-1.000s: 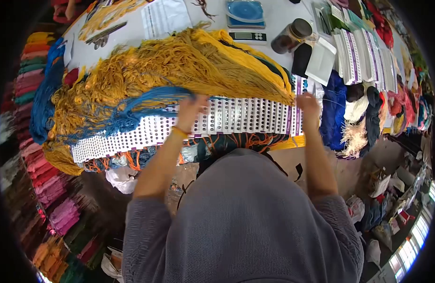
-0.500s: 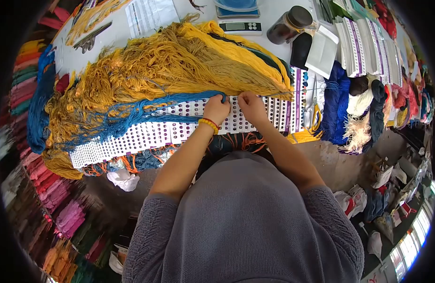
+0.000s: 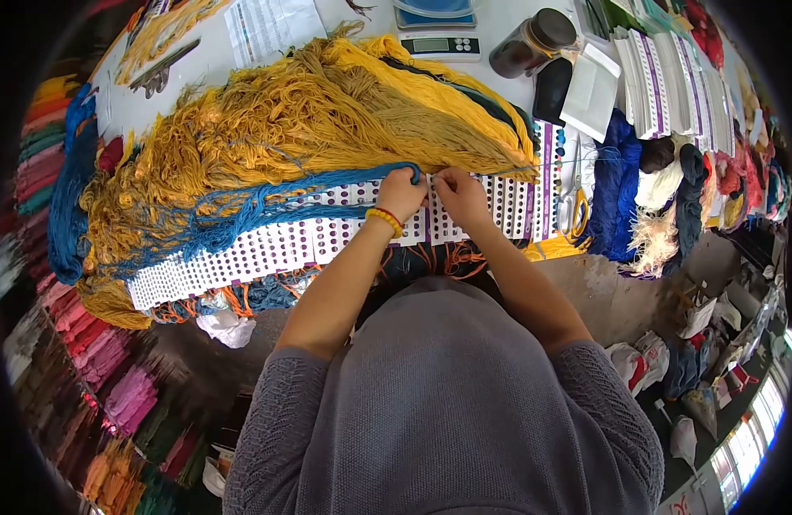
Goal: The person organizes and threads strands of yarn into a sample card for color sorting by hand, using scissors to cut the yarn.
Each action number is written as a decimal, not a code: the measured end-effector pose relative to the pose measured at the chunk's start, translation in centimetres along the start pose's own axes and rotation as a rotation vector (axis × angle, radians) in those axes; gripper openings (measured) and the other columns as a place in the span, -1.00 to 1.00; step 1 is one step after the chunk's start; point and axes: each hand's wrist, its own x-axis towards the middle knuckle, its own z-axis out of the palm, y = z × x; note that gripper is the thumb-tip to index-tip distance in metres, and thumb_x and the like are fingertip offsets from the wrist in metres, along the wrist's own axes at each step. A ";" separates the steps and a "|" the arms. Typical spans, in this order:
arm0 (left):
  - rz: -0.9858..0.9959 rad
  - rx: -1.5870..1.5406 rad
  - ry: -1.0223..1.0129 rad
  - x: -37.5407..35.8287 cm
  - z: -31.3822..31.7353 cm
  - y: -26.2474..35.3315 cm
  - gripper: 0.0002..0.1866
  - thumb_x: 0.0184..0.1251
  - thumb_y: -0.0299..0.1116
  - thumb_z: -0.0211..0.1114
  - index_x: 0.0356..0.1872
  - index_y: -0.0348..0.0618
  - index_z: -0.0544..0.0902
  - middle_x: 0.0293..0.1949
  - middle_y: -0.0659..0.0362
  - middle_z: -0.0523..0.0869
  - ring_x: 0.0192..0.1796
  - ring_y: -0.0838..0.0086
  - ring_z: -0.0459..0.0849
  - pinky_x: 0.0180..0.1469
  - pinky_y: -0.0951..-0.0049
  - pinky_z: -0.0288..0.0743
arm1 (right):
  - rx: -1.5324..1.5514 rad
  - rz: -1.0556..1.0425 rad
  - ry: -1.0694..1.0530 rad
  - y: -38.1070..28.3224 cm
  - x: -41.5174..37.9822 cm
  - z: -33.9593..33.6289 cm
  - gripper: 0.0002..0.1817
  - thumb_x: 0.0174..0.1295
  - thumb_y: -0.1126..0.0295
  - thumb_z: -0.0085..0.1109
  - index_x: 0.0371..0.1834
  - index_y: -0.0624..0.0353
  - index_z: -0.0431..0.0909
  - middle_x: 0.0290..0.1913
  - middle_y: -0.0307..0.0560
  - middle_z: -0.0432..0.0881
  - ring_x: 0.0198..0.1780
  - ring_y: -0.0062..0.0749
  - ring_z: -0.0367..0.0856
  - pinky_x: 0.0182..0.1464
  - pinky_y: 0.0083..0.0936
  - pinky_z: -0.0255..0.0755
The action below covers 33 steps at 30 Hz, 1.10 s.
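My left hand (image 3: 401, 196), with a yellow bead bracelet at the wrist, is closed around the looped end of a blue yarn skein (image 3: 280, 190). The skein's strands trail off to the left. Just to the right, my right hand (image 3: 464, 199) has thumb and fingertips pinched together; anything between them is too small to make out. Both hands are over white cards (image 3: 331, 245) with rows of dark round dots and purple strips. Right behind them lies a large heap of mustard-yellow yarn (image 3: 267, 116).
At the back stand a digital scale (image 3: 441, 46) and a dark lidded jar (image 3: 533, 43). Yellow-handled scissors (image 3: 577, 213) lie at the right, beside deep blue yarn (image 3: 615, 193) and stacked cards (image 3: 662, 86). A printed sheet (image 3: 276, 30) and a metal clip (image 3: 160, 73) are at the back left.
My hands stay almost in place. The left has shifted slightly right with the blue loop, its thumb nearer the right hand's fingertips. The view has moved a little.
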 end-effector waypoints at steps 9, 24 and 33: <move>-0.175 -0.562 -0.386 -1.2 -2.3 1.1 -0.72 0.17 -0.33 0.07 -0.11 -0.20 0.54 -0.63 0.20 0.51 -0.71 0.62 0.33 -0.69 0.68 0.12 | 0.305 0.113 -0.130 1.5 0.4 -1.5 -0.85 0.08 0.39 0.13 -0.35 0.24 0.51 -0.46 -0.17 0.56 -0.43 -0.56 0.48 -0.35 -0.59 0.36; -0.081 -0.597 0.691 -7.3 -32.9 -9.6 -0.58 0.25 0.04 -0.02 -0.44 -0.14 0.53 -0.61 0.32 0.44 -0.70 0.75 0.21 -0.72 0.72 -0.02 | 0.514 0.185 -0.033 1.6 0.4 0.2 -0.73 0.01 0.44 0.16 -0.20 0.25 0.45 -0.39 -0.24 0.44 -0.39 -0.59 0.38 -0.32 -0.61 0.33; -0.013 -0.841 -0.295 -9.4 -8.1 1.8 -0.44 0.37 0.00 -0.22 0.06 -0.33 0.40 -0.06 0.12 0.52 -0.09 0.48 0.49 -0.07 0.57 0.36 | 0.663 0.112 -0.407 -9.1 -5.2 4.2 -0.87 0.15 0.44 0.06 -0.32 0.30 0.47 -0.37 -0.24 0.51 -0.37 -0.64 0.48 -0.36 -0.70 0.45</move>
